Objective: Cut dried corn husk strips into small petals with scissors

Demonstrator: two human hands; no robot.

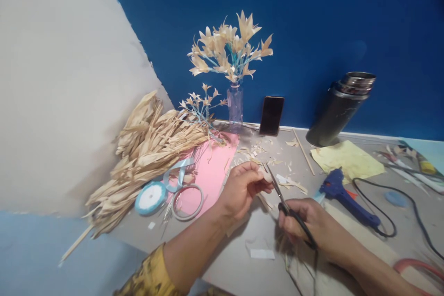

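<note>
My left hand (244,187) pinches a small pale piece of dried husk (266,175) between thumb and fingers. In my right hand (305,219) are black-handled scissors (282,201), with the fingers wrapped round the handles. The scissor blades point up and away from me, right beside the husk piece. Whether they touch it I cannot tell. Husk scraps (256,150) lie scattered on the table beyond my hands. A small white strip (262,254) lies below them.
Left are a bundle of dried husks (152,152), a blue ribbon spool (150,198), a tape roll (188,217) and pink paper (213,166). Behind stand a vase of husk flowers (235,106), a phone (272,115) and a flask (335,115). A corded glue gun (348,203) lies right.
</note>
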